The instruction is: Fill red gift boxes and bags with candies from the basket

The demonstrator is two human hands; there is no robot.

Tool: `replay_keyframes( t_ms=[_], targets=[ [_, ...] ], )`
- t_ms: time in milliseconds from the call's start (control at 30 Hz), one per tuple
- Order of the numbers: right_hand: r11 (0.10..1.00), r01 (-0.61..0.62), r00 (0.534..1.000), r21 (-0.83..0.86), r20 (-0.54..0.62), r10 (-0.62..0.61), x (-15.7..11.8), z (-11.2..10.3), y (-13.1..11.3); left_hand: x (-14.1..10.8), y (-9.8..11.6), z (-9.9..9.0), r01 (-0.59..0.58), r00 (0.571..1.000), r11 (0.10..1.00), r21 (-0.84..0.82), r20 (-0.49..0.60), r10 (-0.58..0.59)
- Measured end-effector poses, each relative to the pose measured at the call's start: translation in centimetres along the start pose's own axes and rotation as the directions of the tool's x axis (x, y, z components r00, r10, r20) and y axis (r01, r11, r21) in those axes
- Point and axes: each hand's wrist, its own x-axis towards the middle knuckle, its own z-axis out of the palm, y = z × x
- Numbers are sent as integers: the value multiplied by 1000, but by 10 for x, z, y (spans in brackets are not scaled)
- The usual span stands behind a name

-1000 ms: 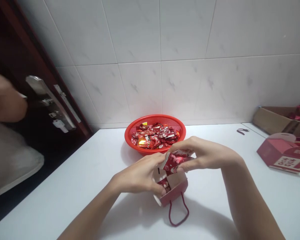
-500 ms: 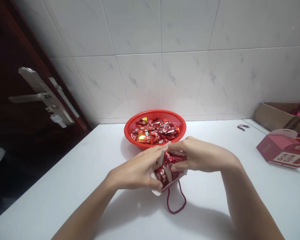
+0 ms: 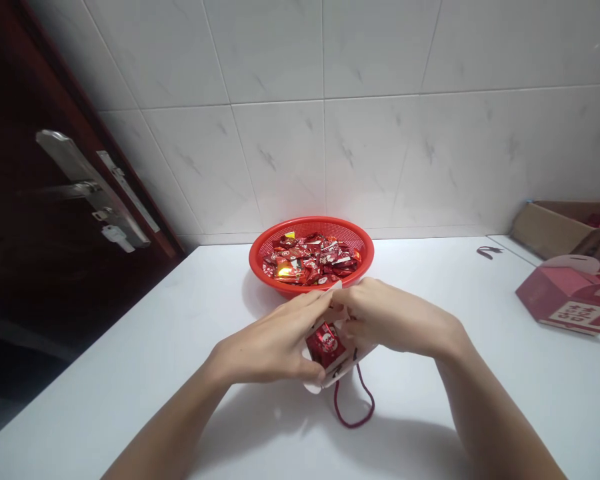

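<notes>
A small open box [image 3: 337, 377] with white inner walls is held between my hands at the middle of the table. Red-wrapped candies [image 3: 326, 341] show inside it. My left hand [image 3: 280, 340] wraps round the box's left side, thumb on the near edge. My right hand [image 3: 380, 313] is at the right side, its fingers curled at a flap by the opening; the fingertips are partly hidden. A dark red cord [image 3: 354, 425] loops from the box onto the table. Just behind, a red basket [image 3: 260, 267] holds many wrapped candies.
On the white table [image 3: 180, 293], a dark red box [image 3: 550, 293] lies at the right, with a cardboard carton [image 3: 545, 233] behind it. A short dark cord [image 3: 489, 252] lies near the tiled wall. A door handle [image 3: 65, 191] is at the left.
My right hand's fingers have curled in and its thumb has moved off the candies. A red candy with a round print now shows in the box opening. The view has shifted slightly.
</notes>
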Motion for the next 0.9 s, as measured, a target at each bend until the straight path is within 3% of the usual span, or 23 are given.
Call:
replay_keyframes(
  t_ms=[433, 733, 833, 900],
  targets=[
    [998, 55, 998, 20, -15, -55, -9, 1, -3, 3, 5, -1, 10, 999, 1000, -27, 45, -9],
    [989, 145, 983, 29, -117, -140, -33, -16, -6, -9, 4, -10, -116, 993, 992, -39, 21, 117],
    [990, 138, 977, 13, -164, -134, -37, -18, -4, -4, -5, -13, -70, 997, 995, -75, -19, 69],
    [994, 105, 984, 8, -148, -103, -36, -17, 0, 3, -12, -12, -7, 1000, 993, -119, 29, 11]
  ],
)
